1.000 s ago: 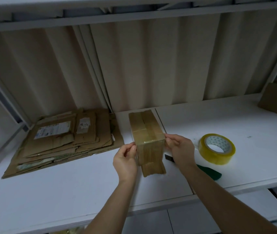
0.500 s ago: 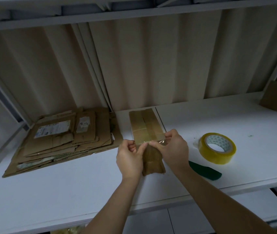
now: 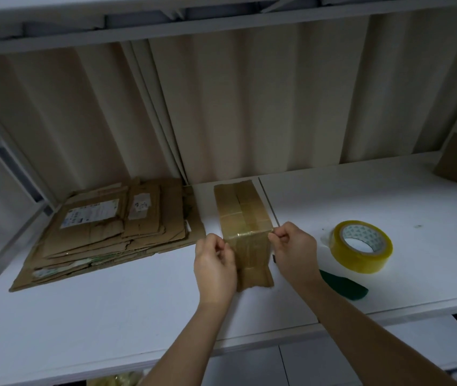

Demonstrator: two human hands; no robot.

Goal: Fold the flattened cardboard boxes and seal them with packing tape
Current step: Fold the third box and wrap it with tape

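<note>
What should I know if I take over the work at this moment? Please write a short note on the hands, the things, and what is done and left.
Left hand: pinches a strip of clear tape at the left edge of the small brown folded cardboard box.
Right hand: pinches the same strip at the right edge.
The box stands on the white shelf, its top seam already taped.
Yellow roll of packing tape lies right of it.
Stack of flattened brown cardboard boxes lies left, not yet folded.
Left: press the strip down, then do the stack.

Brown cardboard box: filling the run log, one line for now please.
brown cardboard box taped, upright | left hand, right hand pinch clear tape strip | yellow tape roll idle
</note>
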